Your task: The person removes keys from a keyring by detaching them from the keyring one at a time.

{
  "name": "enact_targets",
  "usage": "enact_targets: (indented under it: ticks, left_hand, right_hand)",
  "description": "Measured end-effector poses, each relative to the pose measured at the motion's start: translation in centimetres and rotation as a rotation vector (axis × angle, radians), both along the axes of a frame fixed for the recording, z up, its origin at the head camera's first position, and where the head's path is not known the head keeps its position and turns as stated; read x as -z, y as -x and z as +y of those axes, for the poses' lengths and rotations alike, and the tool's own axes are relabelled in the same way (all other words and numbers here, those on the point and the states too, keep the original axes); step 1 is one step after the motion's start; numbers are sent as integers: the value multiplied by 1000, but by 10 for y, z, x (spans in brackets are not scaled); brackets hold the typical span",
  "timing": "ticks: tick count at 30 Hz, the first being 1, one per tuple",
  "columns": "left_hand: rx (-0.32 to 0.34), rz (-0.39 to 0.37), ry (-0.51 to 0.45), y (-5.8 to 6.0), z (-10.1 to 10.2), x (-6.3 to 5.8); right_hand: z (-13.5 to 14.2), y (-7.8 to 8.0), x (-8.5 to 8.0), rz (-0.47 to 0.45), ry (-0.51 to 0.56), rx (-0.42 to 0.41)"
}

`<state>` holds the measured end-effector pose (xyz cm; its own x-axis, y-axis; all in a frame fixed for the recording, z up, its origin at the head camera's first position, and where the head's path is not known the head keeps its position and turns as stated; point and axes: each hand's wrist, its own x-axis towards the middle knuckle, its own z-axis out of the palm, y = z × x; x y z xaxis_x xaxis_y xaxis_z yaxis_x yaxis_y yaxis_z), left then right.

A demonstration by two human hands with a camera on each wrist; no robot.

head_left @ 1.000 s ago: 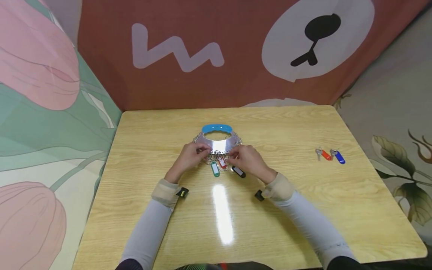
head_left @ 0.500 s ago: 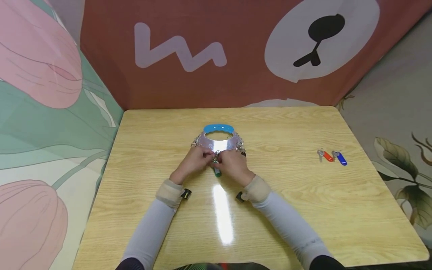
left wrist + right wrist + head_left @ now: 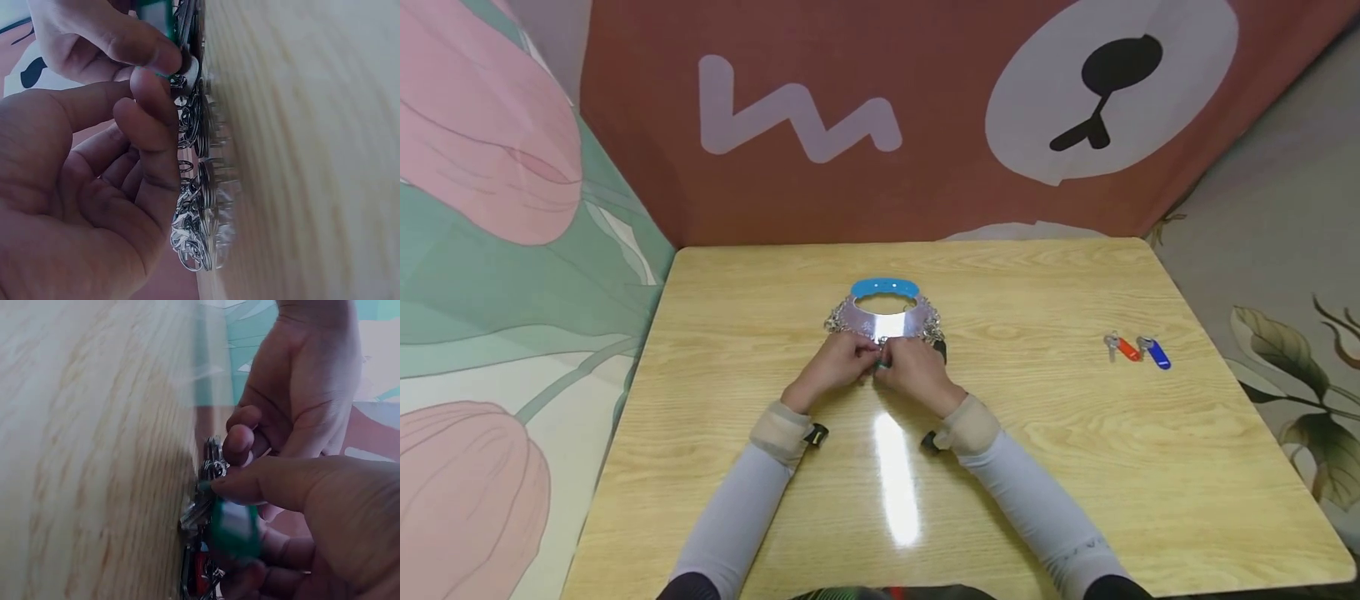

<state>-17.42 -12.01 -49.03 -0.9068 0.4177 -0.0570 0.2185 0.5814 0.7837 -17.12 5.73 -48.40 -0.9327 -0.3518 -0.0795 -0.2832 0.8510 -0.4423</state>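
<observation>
A silvery oval plate with a cut-out [image 3: 859,320] and a blue grip strip [image 3: 884,287] lies on the table, hung with metal rings along its outer edge. At its near edge my right hand [image 3: 916,371] pinches a green key tag [image 3: 236,530] with a white label. Beside it, my left hand [image 3: 841,362] has thumb and fingertips drawn together at a key ring [image 3: 178,81] by the tag; the fingers hide most of the grip. More rings [image 3: 197,181] run along the edge below the left fingers. A red key tag [image 3: 201,572] shows under the right hand.
On the right of the wooden table [image 3: 1037,500] lie two keys with tags, one red key tag [image 3: 1128,350] and one blue key tag [image 3: 1159,354]. A brown printed wall covering [image 3: 940,192] stands behind the far edge. A dark tag [image 3: 940,348] peeks out beside the right hand.
My right hand has moved left, close to the left hand, and taken hold of the green key tag, now mostly covered in the head view. The left hand has shifted slightly right.
</observation>
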Motion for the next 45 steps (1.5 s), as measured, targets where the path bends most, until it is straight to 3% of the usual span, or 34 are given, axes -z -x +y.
enact_targets:
  ticks: [9,16,27,32,37,45]
  left_hand:
    - [-61,-71,-40,1,3,1]
    - [-96,-67,-53,5,4,-1]
    - [-189,-232,-191,9,10,-8]
    - [-243,-291,-254,9,11,-12]
    - [-252,-312,-304,9,12,-12]
    - [-229,-250,-322,8,12,-13]
  right_hand:
    - [7,3,3,24,135,-38]
    - [13,7,-1,14,203,-93]
    - [25,15,-8,-177,326,-48]
    - [31,19,-7,-169,373,-55]
    - [32,21,-4,-163,423,-63]
    - [28,21,3,-63,426,-93]
